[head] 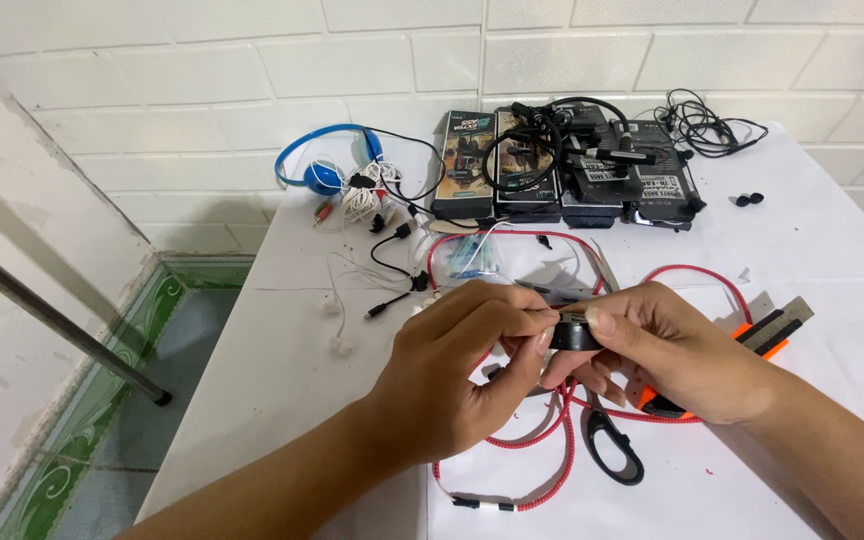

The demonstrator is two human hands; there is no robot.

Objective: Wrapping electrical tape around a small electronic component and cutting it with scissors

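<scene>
1. The left hand [462,375] pinches the near edge of a small black roll of tape [574,331] with thumb and fingertips, seemingly to pick at its free end.
2. The right hand [677,350] clasps the same roll from the other side, thumb laid on top and fingers curled beneath, which steadies it in the air above the surface [292,330] between the two hands.
3. A red braided cable [512,435] loops under both hands and trails toward the person; it passes between the right hand's fingers, though how firmly it is held cannot be told.
4. Just below the right hand lie black-handled scissors [614,447], within easy reach.
5. Behind the right wrist sits an orange utility knife [767,335] with its blade extended, pointing away from the hands.
6. Beyond the hands, toward the wall, dark boxed items [572,165] stand in a row with black headphones [552,125] draped over them, kept back from the working spot.
7. Far off beyond the left hand rest blue headphones [327,160] beside a tangle of white earphones [367,195], and a short black cable [397,255] lies nearer.
8. A bundle of thin black wire [712,125] lies far beyond the right hand, near the surface's back corner.
</scene>
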